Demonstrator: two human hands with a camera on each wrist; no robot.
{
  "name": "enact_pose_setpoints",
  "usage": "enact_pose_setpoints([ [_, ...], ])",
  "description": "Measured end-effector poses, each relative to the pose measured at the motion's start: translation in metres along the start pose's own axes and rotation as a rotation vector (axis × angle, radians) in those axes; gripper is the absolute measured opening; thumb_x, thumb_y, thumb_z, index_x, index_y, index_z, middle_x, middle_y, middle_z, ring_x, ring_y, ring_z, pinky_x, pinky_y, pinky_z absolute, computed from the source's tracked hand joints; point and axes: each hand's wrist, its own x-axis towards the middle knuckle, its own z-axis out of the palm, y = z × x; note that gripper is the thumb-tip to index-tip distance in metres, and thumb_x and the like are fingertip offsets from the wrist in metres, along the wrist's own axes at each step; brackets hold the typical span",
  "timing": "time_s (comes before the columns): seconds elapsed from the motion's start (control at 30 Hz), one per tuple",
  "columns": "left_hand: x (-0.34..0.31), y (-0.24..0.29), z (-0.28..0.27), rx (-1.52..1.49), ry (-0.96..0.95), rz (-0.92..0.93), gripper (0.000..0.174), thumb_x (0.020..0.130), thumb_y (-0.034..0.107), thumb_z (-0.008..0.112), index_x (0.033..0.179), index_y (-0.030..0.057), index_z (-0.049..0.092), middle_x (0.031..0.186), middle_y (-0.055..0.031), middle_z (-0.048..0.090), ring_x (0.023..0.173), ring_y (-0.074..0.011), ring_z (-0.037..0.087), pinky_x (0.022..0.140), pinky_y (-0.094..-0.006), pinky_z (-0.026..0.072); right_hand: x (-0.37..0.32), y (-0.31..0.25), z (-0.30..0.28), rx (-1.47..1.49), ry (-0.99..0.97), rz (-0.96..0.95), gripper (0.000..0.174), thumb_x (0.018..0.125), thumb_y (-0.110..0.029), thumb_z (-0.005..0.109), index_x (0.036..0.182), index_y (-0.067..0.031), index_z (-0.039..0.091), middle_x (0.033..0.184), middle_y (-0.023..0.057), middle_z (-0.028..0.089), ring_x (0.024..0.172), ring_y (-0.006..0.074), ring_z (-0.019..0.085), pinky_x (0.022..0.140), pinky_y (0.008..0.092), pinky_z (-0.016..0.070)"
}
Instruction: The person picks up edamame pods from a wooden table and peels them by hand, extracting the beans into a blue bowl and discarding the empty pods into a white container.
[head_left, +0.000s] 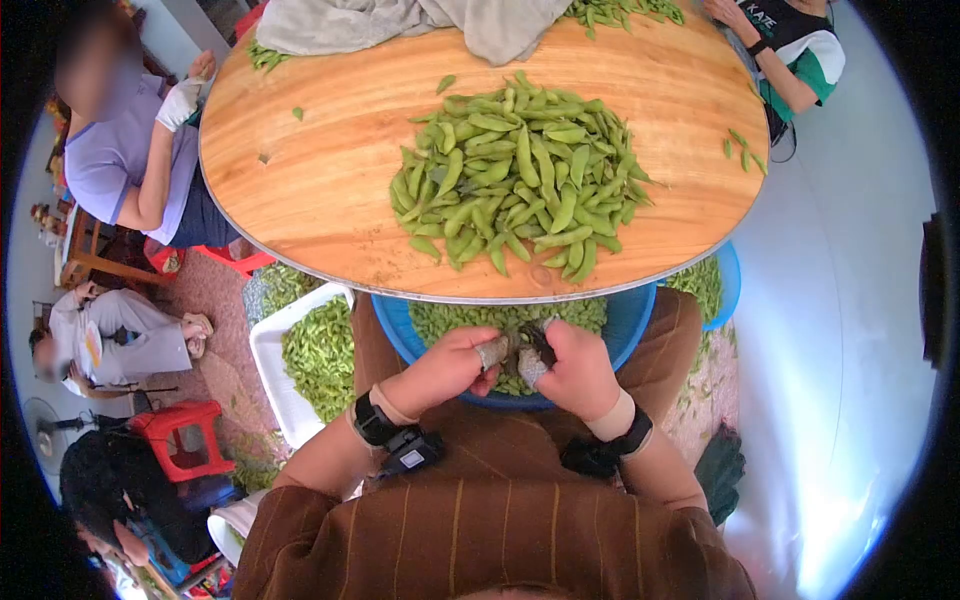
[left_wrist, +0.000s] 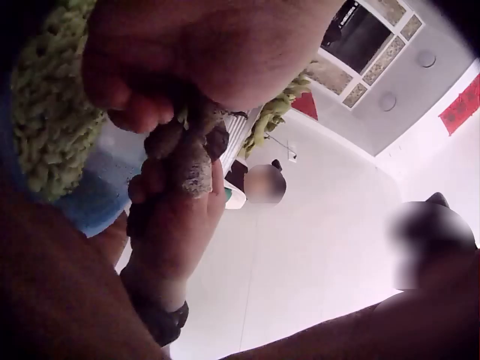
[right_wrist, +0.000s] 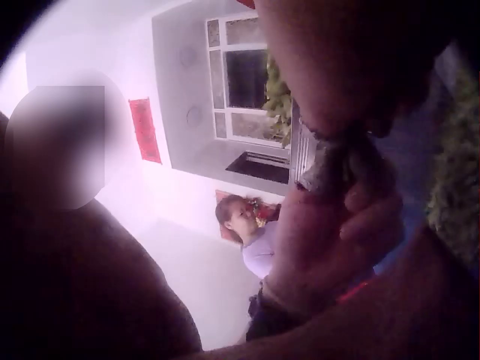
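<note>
Over a blue basin (head_left: pixel 398 326) of shelled green beans (head_left: pixel 455 317), my two hands meet fingertip to fingertip. The left hand (head_left: pixel 447 362) comes from the left with curled fingers, a grey wrapping round a fingertip. From the other side the right hand (head_left: pixel 580 370) bends its thumb and fingers inward, its tips also covered in dark and grey wraps. Between them the fingers pinch a small greenish piece (left_wrist: pixel 183 117), mostly hidden; I cannot tell whether it is a pod. A large heap of green bean pods (head_left: pixel 520 180) lies on the round wooden table (head_left: pixel 310 170) just ahead.
The table edge overhangs the back of the basin. A white tray (head_left: pixel 268 345) of pods stands left of my legs, and another blue tub (head_left: pixel 730 285) is at the right. People (head_left: pixel 130 160) sit around the table. A grey cloth (head_left: pixel 400 25) lies at its far side.
</note>
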Motion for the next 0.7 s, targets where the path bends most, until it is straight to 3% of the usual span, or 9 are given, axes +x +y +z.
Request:
enact_pose_setpoints([
  [0.17, -0.017, 0.01, -0.008, 0.239, 0.023, 0.064, 0.026, 0.091, 0.021, 0.051, 0.073, 0.002, 0.052, 0.057, -0.0027, 0.049, 0.049, -0.0118, 0.049, 0.046, -0.0268, 0.0398, 0.003, -0.006, -0.014, -0.135, -0.003, -0.066, 0.02, 0.064, -0.009, 0.065, 0.079, -0.0024, 0.053, 0.075, 0.0162, 0.056, 0.068, 0.0369, 0.058, 0.059, 0.0433, 0.0488],
  [0.27, -0.041, 0.009, -0.025, 0.456, 0.163, 0.165, 0.02, 0.089, 0.019, 0.056, 0.08, 0.0005, 0.055, 0.059, -0.007, 0.053, 0.051, -0.0124, 0.054, 0.047, -0.0285, 0.043, 0.001, -0.007, -0.024, -0.151, -0.01, -0.095, 0.021, 0.063, -0.007, 0.064, 0.081, -0.0019, 0.055, 0.075, 0.0161, 0.055, 0.068, 0.0363, 0.058, 0.059, 0.0431, 0.0488],
  [0.33, -0.06, 0.001, -0.041, 0.619, 0.469, 0.151, 0.019, 0.084, 0.015, 0.062, 0.091, -0.0012, 0.056, 0.061, -0.0125, 0.056, 0.056, -0.0211, 0.061, 0.051, -0.0361, 0.0475, 0.0, -0.01, -0.031, -0.151, -0.017, -0.09, 0.022, 0.063, -0.006, 0.064, 0.082, -0.0015, 0.056, 0.076, 0.0161, 0.055, 0.068, 0.0361, 0.057, 0.059, 0.0429, 0.0484],
  [0.37, -0.069, -0.007, -0.054, 0.617, 0.472, 0.152, 0.019, 0.084, 0.015, 0.062, 0.091, -0.0012, 0.056, 0.061, -0.0125, 0.056, 0.056, -0.0211, 0.061, 0.051, -0.0361, 0.0475, 0.0, -0.014, -0.035, -0.148, 0.024, -0.096, 0.024, 0.062, -0.006, 0.064, 0.085, -0.0016, 0.056, 0.077, 0.0155, 0.055, 0.069, 0.0356, 0.057, 0.059, 0.0427, 0.0481],
  [0.43, -0.085, -0.024, -0.077, 1.148, 0.717, 0.052, 0.039, 0.078, 0.009, 0.064, 0.114, -0.0001, 0.053, 0.081, -0.0175, 0.061, 0.074, -0.0359, 0.061, 0.068, -0.0402, 0.0501, 0.004, -0.022, -0.043, -0.144, 0.064, -0.101, 0.027, 0.062, -0.005, 0.064, 0.088, -0.0016, 0.057, 0.078, 0.015, 0.055, 0.07, 0.0352, 0.057, 0.059, 0.0424, 0.0478],
  [0.47, -0.091, -0.026, -0.079, 1.148, 0.716, 0.052, 0.039, 0.078, 0.009, 0.064, 0.114, -0.0001, 0.053, 0.081, -0.0175, 0.061, 0.074, -0.0359, 0.061, 0.068, -0.0402, 0.0501, 0.013, -0.026, -0.048, -0.193, 0.16, -0.142, 0.029, 0.062, -0.006, 0.065, 0.09, -0.0019, 0.056, 0.079, 0.0145, 0.055, 0.069, 0.0348, 0.057, 0.058, 0.0423, 0.0476],
  [0.53, -0.1, -0.024, -0.08, 1.32, 0.87, 0.09, 0.043, 0.073, 0.009, 0.066, 0.113, 0.0001, 0.052, 0.092, -0.0232, 0.059, 0.092, -0.0424, 0.055, 0.079, -0.0435, 0.0468, 0.033, -0.04, -0.056, -0.261, 0.307, -0.146, 0.031, 0.063, -0.006, 0.065, 0.091, -0.003, 0.054, 0.08, 0.0133, 0.054, 0.068, 0.0336, 0.057, 0.057, 0.0414, 0.0477],
  [0.63, -0.102, -0.013, -0.081, 1.291, 0.719, 0.115, 0.039, 0.075, 0.011, 0.065, 0.11, 0.0, 0.053, 0.1, -0.0228, 0.058, 0.098, -0.0378, 0.054, 0.083, -0.0434, 0.0454, 0.059, -0.049, -0.058, -0.344, 0.35, -0.088, 0.031, 0.071, -0.009, 0.068, 0.1, -0.0028, 0.06, 0.079, 0.0133, 0.058, 0.071, 0.0336, 0.058, 0.06, 0.0399, 0.0473],
  [0.7, -0.097, 0.007, -0.066, 1.318, 0.614, 0.271, 0.034, 0.075, 0.011, 0.065, 0.106, 0.0006, 0.056, 0.093, -0.0197, 0.059, 0.09, -0.0365, 0.057, 0.076, -0.0416, 0.0468, 0.065, -0.04, -0.059, -0.433, 0.332, -0.098, 0.03, 0.071, -0.009, 0.067, 0.1, -0.0034, 0.06, 0.08, 0.013, 0.057, 0.072, 0.033, 0.058, 0.059, 0.0409, 0.0471],
])
